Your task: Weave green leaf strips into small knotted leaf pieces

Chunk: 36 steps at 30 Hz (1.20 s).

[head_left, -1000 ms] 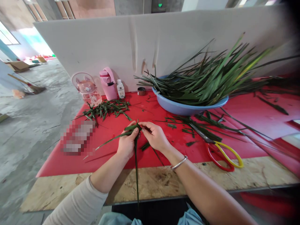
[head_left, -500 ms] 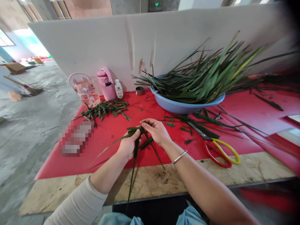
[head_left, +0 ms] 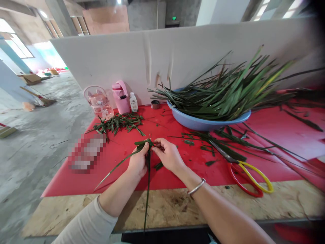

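Between my hands is a small knotted piece of woven green leaf strips (head_left: 149, 143), with one long end trailing left and another hanging straight down past the table edge. My left hand (head_left: 138, 160) grips it, thumb pressed on top. My right hand (head_left: 169, 154) pinches at its right side, thumb and fingertips together; the bit of leaf between them is mostly hidden. Beyond my left hand lies a pile of short, folded green leaf pieces (head_left: 119, 122). To the right, large scissors (head_left: 250, 176) with one red and one yellow handle rest among leaf scraps (head_left: 210, 163).
A blue basin (head_left: 208, 124) heaped with long green leaves (head_left: 228, 91) stands at the back right. A pink clear bottle (head_left: 101, 106), a pink cup sleeve (head_left: 121, 98), a small white bottle (head_left: 133, 102) and a round tin (head_left: 155, 104) line the white board (head_left: 109, 61).
The view has tilted up slightly. My right hand has shifted from the top of the leaf piece to its right side, and the strip that slanted down to the right no longer shows there.
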Each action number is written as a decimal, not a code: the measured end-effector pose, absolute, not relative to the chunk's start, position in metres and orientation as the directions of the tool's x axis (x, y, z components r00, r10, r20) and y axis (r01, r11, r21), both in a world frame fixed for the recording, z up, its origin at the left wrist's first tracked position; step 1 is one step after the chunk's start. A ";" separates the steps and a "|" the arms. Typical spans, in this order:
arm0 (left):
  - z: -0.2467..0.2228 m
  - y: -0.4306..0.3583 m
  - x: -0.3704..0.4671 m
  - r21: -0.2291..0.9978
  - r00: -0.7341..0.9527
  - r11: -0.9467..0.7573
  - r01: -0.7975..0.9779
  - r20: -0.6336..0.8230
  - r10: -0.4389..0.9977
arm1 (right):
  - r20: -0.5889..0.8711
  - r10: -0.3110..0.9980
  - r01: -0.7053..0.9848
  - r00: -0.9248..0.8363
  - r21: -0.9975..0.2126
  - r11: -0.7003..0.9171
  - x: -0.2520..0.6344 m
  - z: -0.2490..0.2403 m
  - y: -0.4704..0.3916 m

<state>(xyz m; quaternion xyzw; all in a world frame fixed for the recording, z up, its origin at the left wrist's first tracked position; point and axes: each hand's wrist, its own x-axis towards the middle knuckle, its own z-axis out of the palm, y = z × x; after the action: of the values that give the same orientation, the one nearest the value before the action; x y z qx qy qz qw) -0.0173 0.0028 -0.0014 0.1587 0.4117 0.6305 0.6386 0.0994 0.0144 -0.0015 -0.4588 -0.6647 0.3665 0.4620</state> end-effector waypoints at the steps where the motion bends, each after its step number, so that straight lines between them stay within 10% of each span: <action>1: -0.001 0.003 -0.017 0.708 -0.132 0.155 -0.689 -0.333 0.934 | 0.336 0.929 0.363 -0.153 -0.856 0.369 0.098 -0.001 0.012; 8: -0.004 0.006 -0.020 0.651 -0.152 0.152 -0.744 -0.386 0.910 | 0.388 0.863 0.733 -0.323 -0.474 0.487 0.089 0.004 -0.001; 23: -0.006 0.002 -0.014 0.703 -0.133 0.097 -0.704 -0.264 0.955 | 0.395 0.904 0.619 -0.161 -0.673 0.405 0.083 0.001 0.005; 36: 0.000 0.001 -0.013 0.678 -0.130 0.147 -0.720 -0.340 0.931 | 0.373 0.899 0.757 -0.230 -0.512 0.406 0.089 0.013 0.003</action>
<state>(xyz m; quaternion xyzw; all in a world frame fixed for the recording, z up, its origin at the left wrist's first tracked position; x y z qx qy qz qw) -0.0134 0.0007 -0.0002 0.1336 0.3953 0.6394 0.6458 0.0893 0.0035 0.0125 -0.5334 -0.7762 0.1118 0.3170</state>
